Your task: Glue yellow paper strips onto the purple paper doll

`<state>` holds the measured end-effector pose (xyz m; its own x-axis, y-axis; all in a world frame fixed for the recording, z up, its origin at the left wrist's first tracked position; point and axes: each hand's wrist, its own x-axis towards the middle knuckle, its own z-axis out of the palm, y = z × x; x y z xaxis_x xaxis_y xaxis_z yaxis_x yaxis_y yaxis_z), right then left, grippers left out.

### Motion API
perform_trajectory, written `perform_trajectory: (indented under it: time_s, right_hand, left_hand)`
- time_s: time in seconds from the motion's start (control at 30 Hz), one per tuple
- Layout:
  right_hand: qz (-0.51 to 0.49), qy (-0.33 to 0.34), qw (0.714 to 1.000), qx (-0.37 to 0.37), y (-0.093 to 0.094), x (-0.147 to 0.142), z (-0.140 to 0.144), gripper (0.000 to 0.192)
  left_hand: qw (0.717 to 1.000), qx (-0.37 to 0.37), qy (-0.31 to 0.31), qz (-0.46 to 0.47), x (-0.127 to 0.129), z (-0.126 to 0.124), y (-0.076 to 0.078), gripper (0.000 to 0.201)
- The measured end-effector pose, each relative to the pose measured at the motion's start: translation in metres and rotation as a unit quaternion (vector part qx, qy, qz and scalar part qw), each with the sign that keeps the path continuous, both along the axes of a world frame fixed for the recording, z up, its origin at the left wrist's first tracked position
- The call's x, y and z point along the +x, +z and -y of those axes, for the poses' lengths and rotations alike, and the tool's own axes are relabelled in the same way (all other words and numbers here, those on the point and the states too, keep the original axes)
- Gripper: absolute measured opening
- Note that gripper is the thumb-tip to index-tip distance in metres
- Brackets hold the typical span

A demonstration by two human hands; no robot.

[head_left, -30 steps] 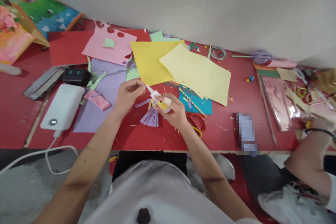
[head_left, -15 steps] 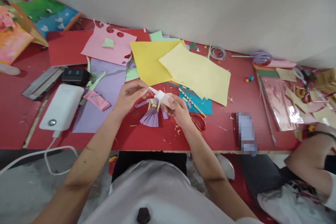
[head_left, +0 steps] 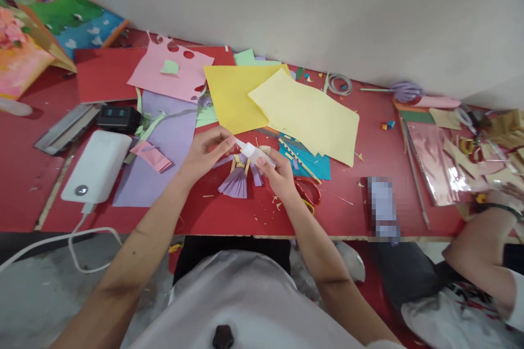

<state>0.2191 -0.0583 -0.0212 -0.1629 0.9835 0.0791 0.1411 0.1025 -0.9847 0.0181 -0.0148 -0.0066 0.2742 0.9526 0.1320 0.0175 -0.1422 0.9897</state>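
A white glue bottle with a tapered nozzle is gripped in my right hand, tilted so that the nozzle points up and left. My left hand is closed in a pinch at the nozzle's tip; whether a small cap sits between those fingers is hidden. Below the bottle lies a pleated purple paper dress with yellow paper strips, partly covered by the bottle and hands. Scissors with red handles rest just right of my right hand.
Yellow sheets, a purple sheet and a cut pink sheet cover the red table. A white power bank with a cable stands left. A blurred phone lies right, near another person's arm.
My right hand has shifted its hold on the glue bottle, with the thumb now across its side. The bottle has tilted slightly. My left hand stays at the nozzle tip.
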Motion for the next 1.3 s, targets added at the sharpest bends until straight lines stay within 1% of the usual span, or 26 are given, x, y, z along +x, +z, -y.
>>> perform_trajectory:
  time_s: [0.17,0.33,0.5,0.63,0.7,0.77,0.83,0.9,0.93,0.97,1.0,1.07,1.13,1.2,1.23,1.3]
  right_hand:
    - [0.086,-0.025,0.993,0.080,0.002,0.000,0.003,0.028]
    - [0.187,-0.038,0.966,0.175,0.003,0.000,0.001,0.029]
    - [0.205,-0.039,0.947,0.245,0.002,0.001,-0.001,0.026]
    - [0.211,-0.045,0.938,0.272,-0.001,0.002,-0.002,0.026]
    - [0.222,-0.043,0.935,0.273,-0.001,0.002,-0.001,0.028]
    - [0.221,-0.037,0.940,0.257,-0.001,0.002,0.000,0.030]
    - [0.192,-0.023,0.959,0.207,0.000,0.000,0.002,0.030]
    - [0.114,0.009,0.986,0.119,0.002,-0.001,0.003,0.029]
    - [0.057,0.031,0.996,0.065,0.004,-0.002,0.004,0.030]
    - [-0.007,0.054,0.998,0.007,0.005,-0.002,0.004,0.032]
    - [-0.070,0.077,0.993,-0.051,0.006,-0.003,0.004,0.033]
    - [-0.171,0.113,0.968,-0.144,0.008,-0.003,0.004,0.035]
    - [-0.225,0.138,0.943,-0.201,0.011,-0.002,0.002,0.034]
    - [-0.239,0.144,0.934,-0.224,0.013,-0.001,0.001,0.034]
    - [-0.238,0.139,0.935,-0.225,0.013,-0.001,0.001,0.033]
    - [-0.225,0.118,0.945,-0.204,0.013,-0.002,0.000,0.031]
  left_hand:
    - [0.999,0.024,0.002,-0.023,0.000,0.001,0.000,0.026]
    - [0.996,0.055,0.007,-0.068,-0.002,0.001,0.002,0.026]
    - [0.993,0.099,0.001,-0.069,-0.003,0.001,0.003,0.027]
    - [0.982,0.168,0.010,-0.083,-0.004,0.002,0.004,0.025]
    - [0.978,0.191,0.024,-0.081,-0.004,0.002,0.004,0.023]
    - [0.978,0.195,0.038,-0.071,-0.004,0.002,0.003,0.021]
    - [0.981,0.181,0.047,-0.054,-0.004,0.002,0.000,0.022]
    - [0.986,0.159,0.046,-0.030,-0.003,0.002,-0.003,0.024]
    - [0.988,0.147,0.042,-0.018,-0.003,0.002,-0.004,0.024]
    - [0.990,0.136,0.036,-0.006,-0.003,0.002,-0.006,0.024]
    - [0.992,0.126,0.030,0.005,-0.003,0.002,-0.007,0.024]
    - [0.994,0.108,0.017,0.023,-0.003,0.003,-0.009,0.024]
    - [0.995,0.098,0.003,0.037,-0.002,0.003,-0.010,0.024]
    - [0.994,0.096,-0.010,0.049,-0.001,0.003,-0.010,0.023]
    - [0.994,0.098,-0.015,0.053,-0.001,0.003,-0.010,0.022]
    - [0.993,0.103,-0.023,0.055,-0.001,0.003,-0.009,0.021]
